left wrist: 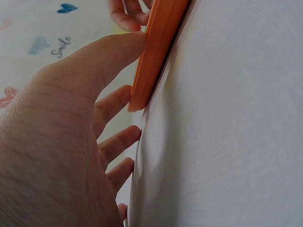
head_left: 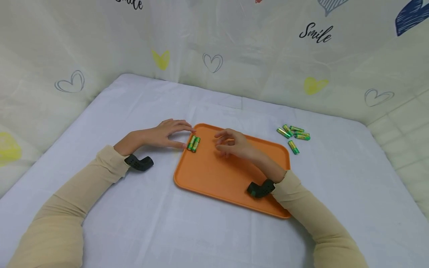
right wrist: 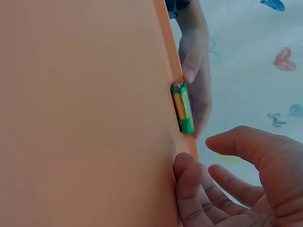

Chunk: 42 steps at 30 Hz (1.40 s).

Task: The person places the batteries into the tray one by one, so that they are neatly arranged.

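Two green and yellow batteries (head_left: 193, 143) lie side by side near the left edge of an orange tray (head_left: 214, 175). My left hand (head_left: 169, 133) touches that edge with thumb and fingertips, its fingers stretched out; the left wrist view shows the thumb (left wrist: 118, 49) against the tray's rim (left wrist: 158, 52). Over the middle of the tray is my right hand (head_left: 236, 143), fingers loosely bent, with nothing seen between them. In the right wrist view a gap separates its thumb (right wrist: 236, 144) from the fingers, and a battery (right wrist: 182, 108) lies beyond them.
Several more batteries (head_left: 293, 132) lie in a loose group on the white tablecloth (head_left: 207, 230), beyond the tray's right side. A curtain printed with hearts and words (head_left: 234, 44) hangs behind the table.
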Each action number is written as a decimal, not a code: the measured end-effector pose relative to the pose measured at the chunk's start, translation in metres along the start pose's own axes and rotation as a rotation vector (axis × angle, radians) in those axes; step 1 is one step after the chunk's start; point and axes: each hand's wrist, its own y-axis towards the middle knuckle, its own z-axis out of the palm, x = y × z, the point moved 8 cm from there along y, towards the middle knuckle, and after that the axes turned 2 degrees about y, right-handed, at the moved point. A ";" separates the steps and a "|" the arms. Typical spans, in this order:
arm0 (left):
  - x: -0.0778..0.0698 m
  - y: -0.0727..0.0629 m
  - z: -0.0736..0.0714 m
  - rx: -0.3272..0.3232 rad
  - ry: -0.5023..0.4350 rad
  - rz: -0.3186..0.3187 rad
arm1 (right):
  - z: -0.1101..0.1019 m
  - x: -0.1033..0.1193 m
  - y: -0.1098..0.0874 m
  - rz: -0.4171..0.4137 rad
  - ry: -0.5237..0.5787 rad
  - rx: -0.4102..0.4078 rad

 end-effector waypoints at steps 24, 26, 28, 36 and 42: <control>-0.002 -0.001 -0.001 -0.018 -0.007 0.044 | -0.053 -0.013 -0.021 0.073 -0.130 -0.030; -0.002 -0.001 -0.001 -0.016 -0.007 0.039 | -0.058 -0.015 -0.023 0.087 -0.138 -0.035; -0.002 -0.002 -0.001 -0.014 -0.009 0.035 | -0.065 -0.017 -0.025 0.098 -0.143 -0.040; -0.002 -0.003 -0.002 -0.010 -0.011 0.024 | -0.088 -0.022 -0.036 0.126 -0.175 -0.054; -0.003 -0.002 -0.001 -0.011 -0.013 0.023 | -0.105 -0.022 -0.046 0.118 -0.180 -0.059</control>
